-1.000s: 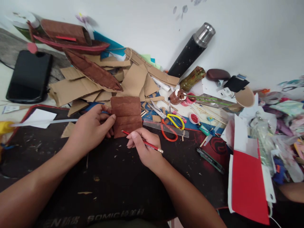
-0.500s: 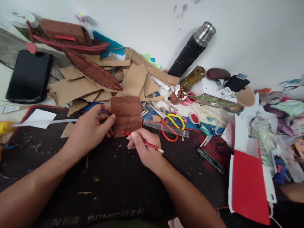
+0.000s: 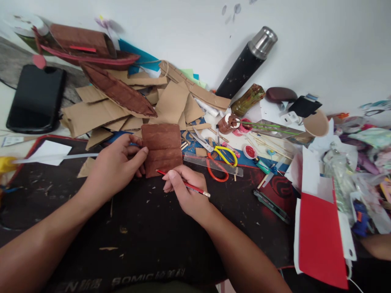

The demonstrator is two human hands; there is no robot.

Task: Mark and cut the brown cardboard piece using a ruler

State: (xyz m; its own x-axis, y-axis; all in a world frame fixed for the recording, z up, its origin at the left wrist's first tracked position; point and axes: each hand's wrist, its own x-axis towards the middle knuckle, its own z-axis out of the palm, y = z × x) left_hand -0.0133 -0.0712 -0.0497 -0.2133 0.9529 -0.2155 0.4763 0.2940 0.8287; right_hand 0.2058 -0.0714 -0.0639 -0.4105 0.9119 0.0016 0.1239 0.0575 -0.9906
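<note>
A brown-painted cardboard piece (image 3: 161, 142) with crosswise creases lies in front of me. At its left edge, my left hand (image 3: 124, 156) grips it, thumb on the border and fingers curled, partly hidden. A red pencil (image 3: 195, 188) is pinched in my right hand (image 3: 187, 185), its tip at the lower part of the brown piece. Scissors (image 3: 214, 154) with yellow and red handles and a clear ruler (image 3: 226, 167) lie just right of the piece. Behind it are loose cardboard scraps (image 3: 172, 99) and a brown boat-shaped hull (image 3: 122, 89).
A model boat (image 3: 85, 49) and a phone (image 3: 36, 97) are at the left, near a glue gun (image 3: 7, 162). A black thermos (image 3: 244, 65) leans by the wall. A utility knife (image 3: 270, 206) and a red sheet (image 3: 320, 236) lie right. Another person's arm (image 3: 378, 246) shows at the right edge.
</note>
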